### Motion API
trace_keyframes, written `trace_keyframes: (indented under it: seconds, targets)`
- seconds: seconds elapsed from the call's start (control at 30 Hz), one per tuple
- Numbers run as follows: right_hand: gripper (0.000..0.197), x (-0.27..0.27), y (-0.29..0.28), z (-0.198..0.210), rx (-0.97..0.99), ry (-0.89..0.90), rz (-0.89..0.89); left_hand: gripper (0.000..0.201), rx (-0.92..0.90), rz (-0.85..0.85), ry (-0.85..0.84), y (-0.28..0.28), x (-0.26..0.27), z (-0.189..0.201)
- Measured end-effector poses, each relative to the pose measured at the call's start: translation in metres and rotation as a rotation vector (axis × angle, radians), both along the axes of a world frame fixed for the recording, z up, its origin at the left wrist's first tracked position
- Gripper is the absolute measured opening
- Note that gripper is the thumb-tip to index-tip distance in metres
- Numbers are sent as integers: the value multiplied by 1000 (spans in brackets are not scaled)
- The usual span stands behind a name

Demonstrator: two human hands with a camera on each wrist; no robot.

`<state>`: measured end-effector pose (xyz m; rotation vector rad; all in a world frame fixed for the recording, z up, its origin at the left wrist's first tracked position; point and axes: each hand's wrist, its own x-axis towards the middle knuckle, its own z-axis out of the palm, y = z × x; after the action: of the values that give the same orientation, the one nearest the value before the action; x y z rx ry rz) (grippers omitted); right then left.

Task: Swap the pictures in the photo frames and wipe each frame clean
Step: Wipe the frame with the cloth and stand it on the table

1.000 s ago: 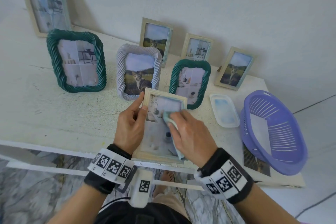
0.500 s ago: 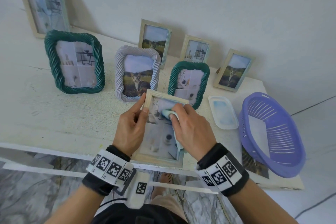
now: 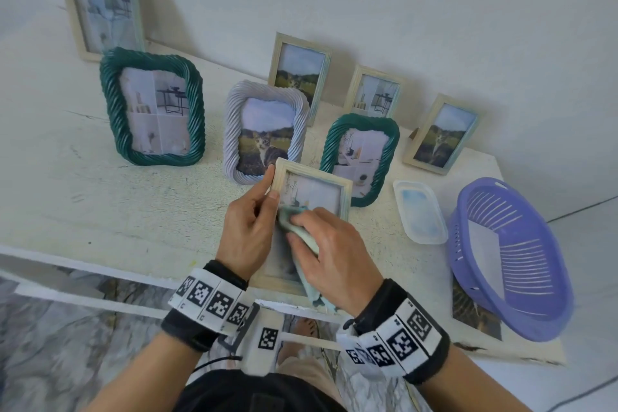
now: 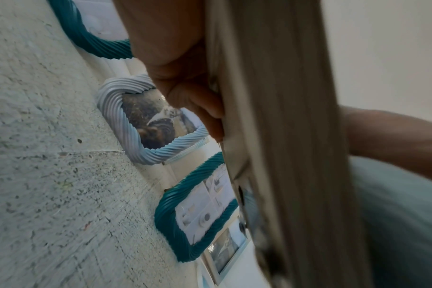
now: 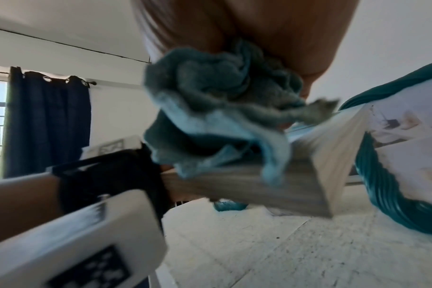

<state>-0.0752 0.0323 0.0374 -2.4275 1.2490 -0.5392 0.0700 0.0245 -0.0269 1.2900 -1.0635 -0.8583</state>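
Note:
A pale wooden photo frame [image 3: 312, 177] [image 4: 284, 136] [image 5: 271, 187] is held tilted above the table's near edge. My left hand [image 3: 249, 227] grips its left side, thumb on the front rim, fingers [image 4: 185, 93] curled behind. My right hand [image 3: 329, 247] presses a bunched light blue cloth [image 3: 296, 227] [image 5: 219, 109] onto the glass, left of centre. Behind stand a large green twisted frame [image 3: 152, 107], a white twisted frame [image 3: 266, 130] with a cat picture, and a small green twisted frame [image 3: 361, 157].
Several pale wooden frames lean on the wall, one at far left [image 3: 100, 7] and one at the right [image 3: 439, 134]. A shallow clear tray [image 3: 419, 211] and a purple basket [image 3: 508, 257] sit right, a loose photo [image 3: 475, 314] under the basket.
The right hand and cloth slid across the glass from the upper middle toward the left side, close to the left thumb. The left hand keeps its grip on the frame.

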Motion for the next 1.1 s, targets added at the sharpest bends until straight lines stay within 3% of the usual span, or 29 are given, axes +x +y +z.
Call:
trace_keyframes:
  seconds: [0.2, 0.37, 0.43, 0.53, 0.6, 0.73, 0.83, 1.0, 1.1]
  targets:
    - [23, -13, 17, 4, 109, 144, 207, 39, -3, 20, -54, -3, 7, 0]
    - [8, -19, 5, 15, -65, 332, 205, 40, -37, -22, -87, -2, 3, 8]
    - [17, -21, -13, 16, -148, 339, 100, 43, -35, -52, -62, -2, 2, 9]
    - [15, -26, -38, 17, -198, 327, -64, 51, -14, -85, -30, 4, -3, 6]
    - [14, -27, -41, 13, -174, 314, -82, 47, -22, -88, -25, 6, -4, 5]
    - [11, -23, -17, 7, -24, 148, -8, 42, -16, -90, 7, 3, -1, -2]
    - [11, -21, 2, 4, 77, 117, 71, 45, 11, -83, 15, 2, 3, -9]
    - [20, -30, 17, 1, 186, 176, 205, 40, 26, -64, 39, -2, 7, -10]
    - [25, -38, 19, 8, 120, 280, 235, 42, 44, -68, 61, -4, 7, -15]
